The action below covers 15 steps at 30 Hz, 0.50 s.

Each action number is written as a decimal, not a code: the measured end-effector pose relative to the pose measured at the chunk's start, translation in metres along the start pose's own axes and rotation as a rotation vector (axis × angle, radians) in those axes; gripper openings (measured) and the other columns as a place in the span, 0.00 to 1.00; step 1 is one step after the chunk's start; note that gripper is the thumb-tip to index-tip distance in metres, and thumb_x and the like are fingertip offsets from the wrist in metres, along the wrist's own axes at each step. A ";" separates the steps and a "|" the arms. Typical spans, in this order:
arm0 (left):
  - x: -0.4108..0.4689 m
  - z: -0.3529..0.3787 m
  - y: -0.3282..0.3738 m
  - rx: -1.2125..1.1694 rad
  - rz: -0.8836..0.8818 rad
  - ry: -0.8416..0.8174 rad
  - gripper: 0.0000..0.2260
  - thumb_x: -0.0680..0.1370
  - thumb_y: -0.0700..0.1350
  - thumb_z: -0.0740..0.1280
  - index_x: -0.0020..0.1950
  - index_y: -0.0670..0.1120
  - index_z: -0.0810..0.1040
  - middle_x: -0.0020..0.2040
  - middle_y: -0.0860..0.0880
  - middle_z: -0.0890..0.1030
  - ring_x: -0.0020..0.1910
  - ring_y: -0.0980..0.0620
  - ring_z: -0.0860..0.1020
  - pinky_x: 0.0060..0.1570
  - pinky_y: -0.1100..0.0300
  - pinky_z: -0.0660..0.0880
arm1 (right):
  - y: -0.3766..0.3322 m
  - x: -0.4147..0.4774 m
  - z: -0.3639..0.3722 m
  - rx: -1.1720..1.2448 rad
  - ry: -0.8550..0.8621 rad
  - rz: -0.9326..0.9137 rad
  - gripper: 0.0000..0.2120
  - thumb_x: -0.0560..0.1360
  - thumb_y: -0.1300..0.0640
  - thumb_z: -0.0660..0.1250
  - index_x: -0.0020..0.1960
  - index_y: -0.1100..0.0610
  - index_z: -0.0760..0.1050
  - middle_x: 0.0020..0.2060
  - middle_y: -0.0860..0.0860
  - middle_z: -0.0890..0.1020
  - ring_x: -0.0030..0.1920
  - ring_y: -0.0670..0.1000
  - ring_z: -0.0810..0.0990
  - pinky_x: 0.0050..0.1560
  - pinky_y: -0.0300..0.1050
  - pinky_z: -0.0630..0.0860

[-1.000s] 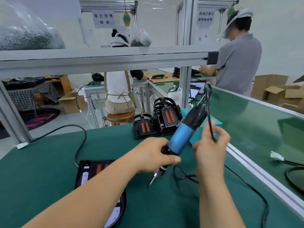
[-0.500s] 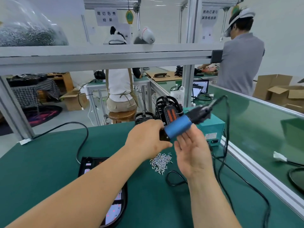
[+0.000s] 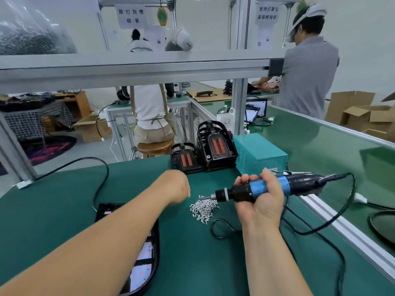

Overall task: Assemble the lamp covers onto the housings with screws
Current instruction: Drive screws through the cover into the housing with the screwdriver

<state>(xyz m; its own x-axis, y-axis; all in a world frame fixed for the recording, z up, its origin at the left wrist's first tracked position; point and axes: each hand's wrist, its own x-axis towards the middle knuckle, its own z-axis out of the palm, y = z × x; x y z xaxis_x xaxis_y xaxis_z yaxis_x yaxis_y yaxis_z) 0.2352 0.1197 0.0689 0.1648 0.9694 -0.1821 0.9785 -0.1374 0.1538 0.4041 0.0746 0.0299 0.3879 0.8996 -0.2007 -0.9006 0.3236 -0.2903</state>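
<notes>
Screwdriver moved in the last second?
Yes. The electric screwdriver passed from the left hand to the right hand and swung from steeply tilted to nearly level, in front of the teal box, bit by the screw pile.

This was a factory assembly line: green-matted workbenches [image 3: 64, 199] with aluminium rails [image 3: 128, 71], stacked lamp housings [image 3: 215, 150] at the far edge, workers [image 3: 307, 75] beyond, cardboard boxes [image 3: 359, 112] far right.
</notes>
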 end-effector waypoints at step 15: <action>0.016 0.026 0.004 0.022 -0.027 -0.105 0.14 0.81 0.48 0.66 0.61 0.42 0.81 0.60 0.45 0.81 0.61 0.45 0.78 0.64 0.52 0.73 | -0.002 0.003 0.001 0.016 -0.058 -0.053 0.03 0.76 0.57 0.64 0.47 0.56 0.70 0.31 0.51 0.75 0.31 0.51 0.77 0.48 0.46 0.76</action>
<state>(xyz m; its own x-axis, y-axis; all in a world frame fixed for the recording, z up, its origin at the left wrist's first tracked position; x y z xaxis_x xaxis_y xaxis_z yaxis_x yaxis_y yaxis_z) 0.2448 0.1290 0.0418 0.1490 0.9464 -0.2864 0.9851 -0.1170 0.1258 0.4069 0.0771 0.0308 0.4234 0.8965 -0.1308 -0.8823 0.3752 -0.2843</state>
